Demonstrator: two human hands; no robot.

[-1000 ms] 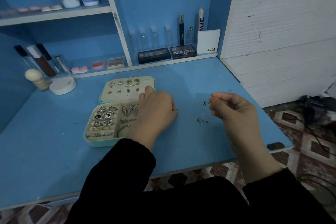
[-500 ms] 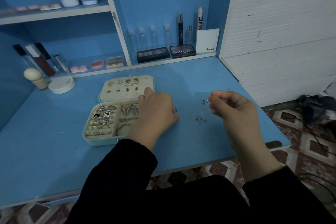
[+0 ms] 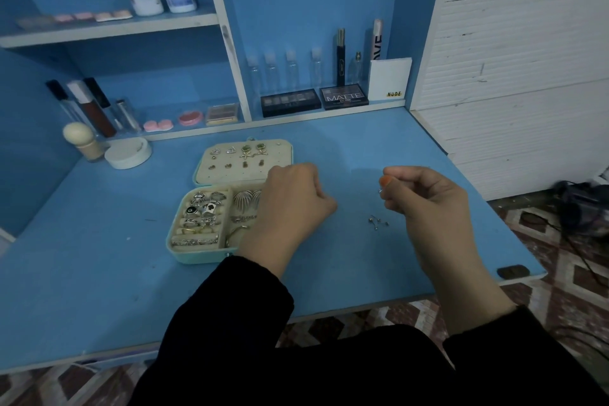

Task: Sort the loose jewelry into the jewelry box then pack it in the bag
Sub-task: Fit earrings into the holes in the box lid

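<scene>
head view: well into sorting, jewelry box [image 3: 194, 257] open on the table [image 3: 99, 273], stocked with rings [image 3: 201, 208] and earrings [image 3: 245, 152]. pinching a small earring [image 3: 380, 190] in the right hand [image 3: 425, 204], above a few loose pieces [image 3: 377, 223] left to sort. left hand [image 3: 290, 204] curled over the box, contents impossible to tell. packing yet to start; no bag visible.

Mint jewelry box [image 3: 195, 257] open flat, rings [image 3: 201, 208] inside; perhaps three loose studs [image 3: 377, 223] right of it; one earring [image 3: 380, 190] pinched aloft.
</scene>
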